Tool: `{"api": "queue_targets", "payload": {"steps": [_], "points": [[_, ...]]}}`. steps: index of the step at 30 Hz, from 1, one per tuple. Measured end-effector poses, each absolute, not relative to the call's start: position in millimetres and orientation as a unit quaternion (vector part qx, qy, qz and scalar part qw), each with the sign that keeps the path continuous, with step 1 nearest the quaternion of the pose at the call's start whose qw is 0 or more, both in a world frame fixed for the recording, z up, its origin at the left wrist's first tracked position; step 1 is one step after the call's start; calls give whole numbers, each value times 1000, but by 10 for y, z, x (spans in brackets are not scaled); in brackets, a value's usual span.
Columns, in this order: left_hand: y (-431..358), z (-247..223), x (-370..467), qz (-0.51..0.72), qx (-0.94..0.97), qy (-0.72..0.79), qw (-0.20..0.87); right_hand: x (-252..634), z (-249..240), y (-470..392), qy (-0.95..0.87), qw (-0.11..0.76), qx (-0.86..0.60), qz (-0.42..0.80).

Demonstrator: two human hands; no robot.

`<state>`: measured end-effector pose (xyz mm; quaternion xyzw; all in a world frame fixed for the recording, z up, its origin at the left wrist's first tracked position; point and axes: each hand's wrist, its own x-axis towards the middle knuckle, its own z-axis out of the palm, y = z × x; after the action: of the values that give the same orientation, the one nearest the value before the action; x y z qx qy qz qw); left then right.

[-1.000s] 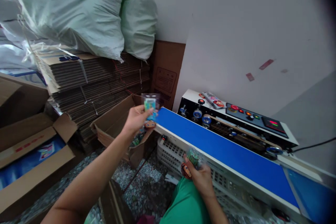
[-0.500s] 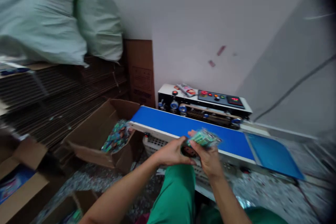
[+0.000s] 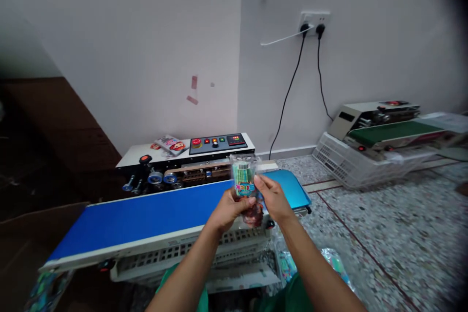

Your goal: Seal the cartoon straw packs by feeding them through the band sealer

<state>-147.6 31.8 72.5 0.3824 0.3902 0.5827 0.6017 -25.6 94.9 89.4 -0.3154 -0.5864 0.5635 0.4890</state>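
Observation:
A clear plastic packet with green sticks and a printed label stands upright between my two hands. My left hand grips its lower left side, the thumb across the front. On the right edge, the fingers of my right hand pinch it. A reddish-brown part shows at the packet's bottom end, below my left thumb. Behind the packet is the band sealing machine, with its lit control panel and rollers. Its blue conveyor belt runs left of my hands, and a light-blue end plate lies to the right.
Two printed packs lie on the machine top. A second sealer with a green belt sits on a white plastic crate at right. Black cords hang from a wall socket. Bagged packets lie on the floor, lower right.
My view has swung to the right, bringing the socket and second machine into sight. The packet has gone from lying tilted to standing upright, and both hands now hold it near the machine's right end.

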Motion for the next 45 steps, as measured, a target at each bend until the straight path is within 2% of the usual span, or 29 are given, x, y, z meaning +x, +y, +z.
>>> {"api": "queue_targets", "payload": {"steps": [9, 15, 19, 26, 30, 34, 38, 41, 43, 45], "points": [[502, 402, -1536, 620, 344, 463, 531, -246, 517, 1187, -565, 478, -260, 620], [482, 382, -1550, 649, 292, 490, 503, -253, 363, 1263, -530, 549, -324, 559], [471, 307, -1555, 656, 273, 502, 493, -106, 339, 1398, -559, 559, -403, 462], [387, 248, -1593, 659, 270, 511, 481, 191, 165, 1778, -674, 433, -561, 210], [360, 271, -1620, 675, 260, 501, 476, 117, 154, 1882, -719, 306, -604, 159], [353, 261, -1658, 676, 252, 499, 479, -88, 170, 1903, -745, 236, -609, 135], [354, 253, -1695, 681, 247, 502, 471, -302, 149, 1892, -762, 222, -592, 140], [363, 268, -1710, 683, 248, 501, 470, -413, 190, 1809, -777, 297, -530, 163], [371, 283, -1715, 691, 244, 498, 463, -450, 267, 1698, -772, 360, -460, 251], [380, 296, -1717, 701, 240, 496, 453, -464, 354, 1561, -757, 378, -362, 392]]}}
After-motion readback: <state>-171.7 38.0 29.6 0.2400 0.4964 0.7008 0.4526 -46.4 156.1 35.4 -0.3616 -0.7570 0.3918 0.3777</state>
